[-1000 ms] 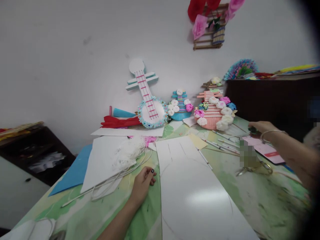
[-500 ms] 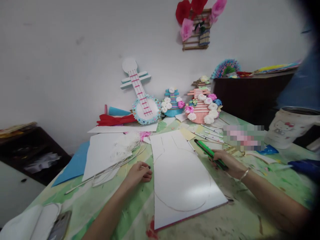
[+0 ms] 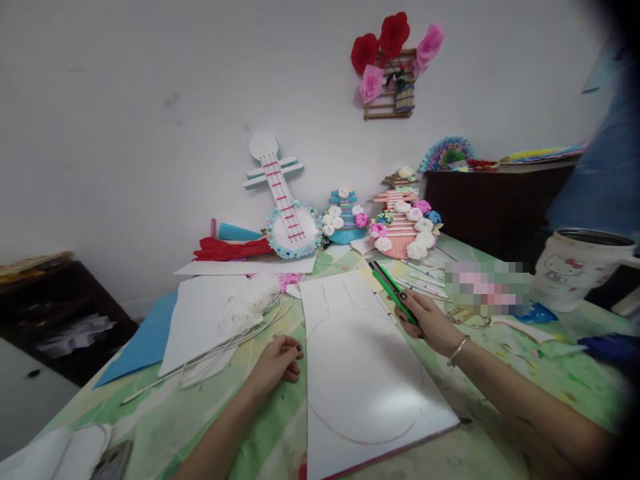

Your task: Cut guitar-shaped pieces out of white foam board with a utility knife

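A green and black utility knife [image 3: 387,283] is gripped in my right hand [image 3: 425,320], its tip pointing up and away over the upper right edge of a white board [image 3: 365,373]. That board lies flat on the table, with a large round outline and short neck lines drawn on it in thin pencil-like strokes. My left hand [image 3: 280,363] rests on the table just left of the board, its fingers loosely curled together and nothing visible in them. A bracelet circles my right wrist.
Handmade paper lutes, one white [image 3: 295,230], one blue [image 3: 345,233] and one pink [image 3: 400,243], lean on the wall. White sheets [image 3: 195,320] and cord [image 3: 250,327] lie left. Pens [image 3: 425,280], a white bucket [image 3: 565,273] and a phone [image 3: 113,460] are also there.
My right hand has turned the utility knife more upright and shifted it slightly left, towards the board's top edge. My left hand has stayed by the board. The view has tilted up a little.
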`<state>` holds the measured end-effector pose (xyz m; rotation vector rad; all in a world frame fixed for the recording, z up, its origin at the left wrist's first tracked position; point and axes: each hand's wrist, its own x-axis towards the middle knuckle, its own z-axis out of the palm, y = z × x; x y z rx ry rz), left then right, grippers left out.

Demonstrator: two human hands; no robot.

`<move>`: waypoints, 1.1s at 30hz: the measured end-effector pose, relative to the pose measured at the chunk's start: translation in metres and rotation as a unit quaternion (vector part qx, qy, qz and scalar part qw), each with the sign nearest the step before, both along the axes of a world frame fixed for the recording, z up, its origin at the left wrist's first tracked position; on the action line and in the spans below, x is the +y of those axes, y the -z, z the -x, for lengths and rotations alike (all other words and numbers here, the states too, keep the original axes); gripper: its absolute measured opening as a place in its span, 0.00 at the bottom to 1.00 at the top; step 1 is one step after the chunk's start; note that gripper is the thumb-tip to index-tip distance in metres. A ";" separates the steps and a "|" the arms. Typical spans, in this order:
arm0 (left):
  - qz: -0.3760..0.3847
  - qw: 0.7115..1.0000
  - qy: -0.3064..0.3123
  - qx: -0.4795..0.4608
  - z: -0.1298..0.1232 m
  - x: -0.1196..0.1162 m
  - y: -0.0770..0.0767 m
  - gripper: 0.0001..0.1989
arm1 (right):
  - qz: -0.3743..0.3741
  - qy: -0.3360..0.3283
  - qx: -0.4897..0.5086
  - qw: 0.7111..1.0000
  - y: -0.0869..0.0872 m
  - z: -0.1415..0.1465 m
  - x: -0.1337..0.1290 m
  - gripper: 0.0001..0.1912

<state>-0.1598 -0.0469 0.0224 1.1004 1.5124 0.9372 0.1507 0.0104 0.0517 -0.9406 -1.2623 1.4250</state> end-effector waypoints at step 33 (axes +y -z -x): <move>0.018 0.985 -0.049 -0.163 -0.010 -0.009 -0.009 0.17 | 0.071 0.079 -0.233 0.967 0.031 -0.030 0.012 0.13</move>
